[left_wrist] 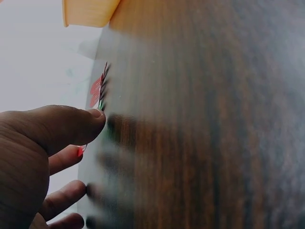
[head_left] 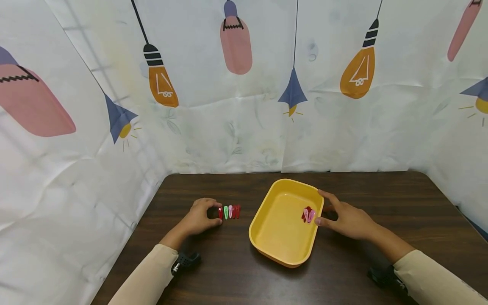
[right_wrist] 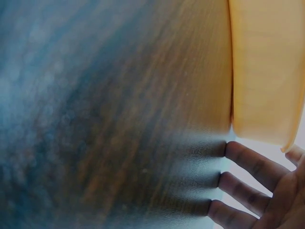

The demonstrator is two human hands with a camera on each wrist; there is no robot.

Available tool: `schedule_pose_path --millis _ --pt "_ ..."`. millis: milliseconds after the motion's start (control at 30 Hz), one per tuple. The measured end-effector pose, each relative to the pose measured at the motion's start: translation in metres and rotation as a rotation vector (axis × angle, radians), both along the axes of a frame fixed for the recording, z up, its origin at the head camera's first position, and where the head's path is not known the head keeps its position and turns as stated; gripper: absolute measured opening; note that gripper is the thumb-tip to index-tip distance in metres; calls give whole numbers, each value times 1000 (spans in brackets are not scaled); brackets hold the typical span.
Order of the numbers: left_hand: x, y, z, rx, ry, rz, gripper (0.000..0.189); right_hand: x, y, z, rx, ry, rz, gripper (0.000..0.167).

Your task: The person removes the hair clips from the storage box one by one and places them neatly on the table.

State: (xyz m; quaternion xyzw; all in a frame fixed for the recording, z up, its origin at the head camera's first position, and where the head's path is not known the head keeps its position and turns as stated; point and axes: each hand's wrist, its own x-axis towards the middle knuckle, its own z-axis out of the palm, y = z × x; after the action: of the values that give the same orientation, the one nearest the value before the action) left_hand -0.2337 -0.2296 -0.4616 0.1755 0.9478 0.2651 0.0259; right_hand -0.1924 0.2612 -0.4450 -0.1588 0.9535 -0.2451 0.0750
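Hair clips (head_left: 230,212) sit in a row on the bench (head_left: 228,267), and handling the end red clip (head_left: 220,213) looks like the current step: left hand (head_left: 199,217) seems to pinch it, though the wrist view half hides that. Next move probably wants light fingertips; right hand (head_left: 350,220) spreads at the rim of the yellow tray (head_left: 280,231), open bench between tray and row.

no readable text or numbers
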Motion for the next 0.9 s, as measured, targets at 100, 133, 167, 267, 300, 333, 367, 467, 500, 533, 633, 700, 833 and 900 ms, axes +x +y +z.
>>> schedule_pose_path --millis 100,133,167,267,300,333,367,467,500,533,633,700,833,900 --pt "-1 1 -1 -22 6 7 48 0 0 1 3 -2 -4 96" --pt "-1 1 -1 -26 7 8 48 0 0 1 4 -3 -5 97" --pt "-2 1 -2 -31 9 9 48 0 -1 1 6 -4 -6 97" --pt "-2 2 -3 -42 12 10 48 -1 -1 0 7 -7 -8 97" --pt "-3 2 -4 -46 7 12 48 -1 -1 0 7 -7 -7 97" --pt "-3 2 -4 -50 3 13 48 -1 -1 0 7 -7 -7 97" --pt "-3 2 -5 -53 -2 15 48 -1 -1 0 7 -7 -7 97" --pt "-3 2 -5 -56 -13 14 48 0 -1 -1 5 -4 -5 96" --pt "-2 2 -5 -53 -18 14 49 0 -1 -1 4 -2 -4 96" --pt "-2 2 -5 -51 -22 14 49 0 0 -1 4 -1 -4 96" --pt "-2 2 -3 -43 -32 13 52 0 0 -1 2 0 -2 96" --pt "-1 3 -2 -39 -31 7 53 0 0 -1 2 1 -2 96" --pt "-1 5 1 -22 -21 -1 53 0 0 -1 4 3 -4 96" --pt "-1 8 4 -11 -9 -7 53 -1 0 -1 6 3 -5 96"
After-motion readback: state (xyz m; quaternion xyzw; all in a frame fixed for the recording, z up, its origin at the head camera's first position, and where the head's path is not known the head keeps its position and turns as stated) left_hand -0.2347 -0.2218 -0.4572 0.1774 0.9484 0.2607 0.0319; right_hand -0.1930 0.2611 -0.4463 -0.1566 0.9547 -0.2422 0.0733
